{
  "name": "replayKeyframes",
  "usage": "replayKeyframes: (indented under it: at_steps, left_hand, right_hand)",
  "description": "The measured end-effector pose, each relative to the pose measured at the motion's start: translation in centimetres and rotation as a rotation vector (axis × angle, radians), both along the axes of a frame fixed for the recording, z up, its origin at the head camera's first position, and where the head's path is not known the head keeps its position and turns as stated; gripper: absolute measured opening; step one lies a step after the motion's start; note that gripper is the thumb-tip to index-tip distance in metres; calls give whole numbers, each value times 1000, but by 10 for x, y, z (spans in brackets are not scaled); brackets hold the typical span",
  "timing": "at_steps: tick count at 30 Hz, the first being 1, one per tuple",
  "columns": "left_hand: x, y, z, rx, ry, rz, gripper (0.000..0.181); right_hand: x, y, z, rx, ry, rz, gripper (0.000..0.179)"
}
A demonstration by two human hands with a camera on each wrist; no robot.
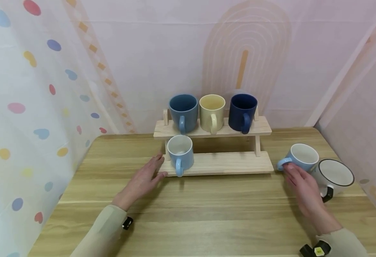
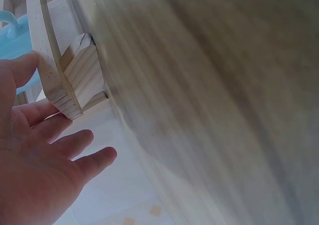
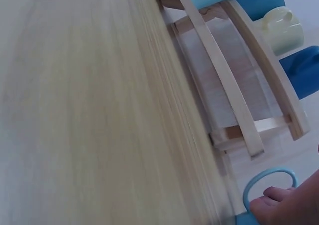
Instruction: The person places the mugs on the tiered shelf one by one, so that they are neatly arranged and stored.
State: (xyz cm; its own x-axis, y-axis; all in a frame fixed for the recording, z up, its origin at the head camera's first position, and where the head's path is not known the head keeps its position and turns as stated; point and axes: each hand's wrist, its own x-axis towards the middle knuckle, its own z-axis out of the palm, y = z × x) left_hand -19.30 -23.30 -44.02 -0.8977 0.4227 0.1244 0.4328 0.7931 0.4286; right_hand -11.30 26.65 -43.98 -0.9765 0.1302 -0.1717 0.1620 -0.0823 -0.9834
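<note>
My left hand (image 1: 141, 180) touches the left end of a two-tier wooden display shelf (image 1: 229, 164). Its thumb is on the front edge and the other fingers spread along the end in the left wrist view. A light blue mug (image 1: 185, 161) stands at the left of the lower tier, close to that hand. On the right, my right hand (image 1: 303, 187) holds the handle of a second light blue mug (image 1: 300, 163) beside the shelf. The right wrist view shows fingertips at the handle loop (image 3: 271, 171), with most of that mug out of frame.
On the upper tier stand a medium blue mug (image 1: 189, 116), a pale yellow mug (image 1: 207, 119) and a navy mug (image 1: 237, 121). A white mug with a black rim (image 1: 335, 173) sits right of my right hand. Patterned curtains (image 1: 143, 64) border the wooden table (image 1: 191, 214).
</note>
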Motion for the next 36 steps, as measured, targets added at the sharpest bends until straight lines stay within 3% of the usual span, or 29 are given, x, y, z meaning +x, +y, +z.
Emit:
replayKeyframes:
  at_steps: [2,5,8,10,13,19,23,27,32,36]
  left_hand:
    - [-1,1,0,5,-1,0,66]
    - [-1,1,0,8,0,1,66]
    - [-1,1,-1,5,4,4,67]
    - [-1,1,-2,3,4,6,67]
    - [0,1,-2,7,-1,7,66]
    - [1,2,-2,10,2,6,66]
    - [1,2,-2,10,2,3,66]
    - [1,2,-1,14,-3,-1,66]
    - [1,2,0,11,-7,-1,66]
    - [2,1,1,12,-9,2,66]
  right_hand:
    - [-3,-1,-1,-65,-2,-32,71]
    - [-5,-3,-2,-145,10,-70,46]
    - [-6,-4,-2,-199,17,-82,19]
    - [-7,-6,-1,-211,12,-82,12]
    - [-10,-7,-1,-216,-2,-74,18]
    - [-16,-8,0,-148,-33,-46,63]
    - [-17,-8,-2,-133,-20,-67,75]
    - [-15,-10,-6,-103,14,-120,70]
    - [-14,-11,-7,-116,2,-217,37]
    - [-14,-11,-8,-132,-15,-255,37]
